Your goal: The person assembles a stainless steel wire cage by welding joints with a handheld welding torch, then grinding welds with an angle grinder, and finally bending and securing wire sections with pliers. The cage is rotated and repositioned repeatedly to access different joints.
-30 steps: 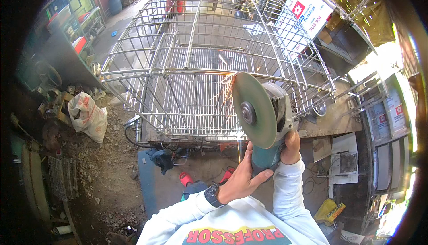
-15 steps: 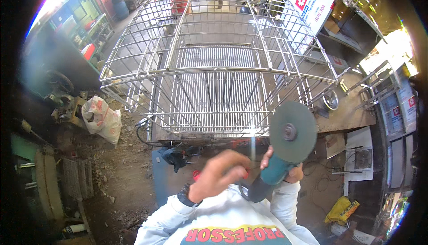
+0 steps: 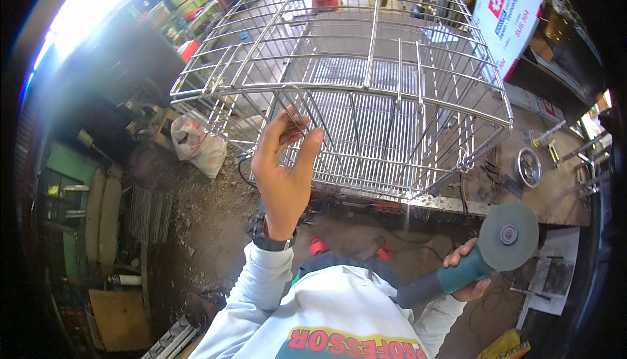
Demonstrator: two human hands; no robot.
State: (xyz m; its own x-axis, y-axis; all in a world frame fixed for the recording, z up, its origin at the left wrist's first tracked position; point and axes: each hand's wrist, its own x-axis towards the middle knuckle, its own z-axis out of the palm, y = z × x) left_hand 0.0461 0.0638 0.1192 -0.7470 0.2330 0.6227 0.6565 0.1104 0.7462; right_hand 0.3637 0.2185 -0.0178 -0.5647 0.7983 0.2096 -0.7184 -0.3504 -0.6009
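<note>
Since half a second ago the left hand (image 3: 284,173) has come off the grinder and gone up to the wire cage (image 3: 366,91), fingers loosely open, touching a bar at its near edge. Right hand (image 3: 467,271) is wrapped tight round the angle grinder (image 3: 486,251), now held low and off to the right, disc well clear of the cage. No sparks, so my guess is grinding's paused and he's checking a joint by feel. Can't tell how many welds are left. Further out there's a white bag (image 3: 196,146) on the dirt floor.
</note>
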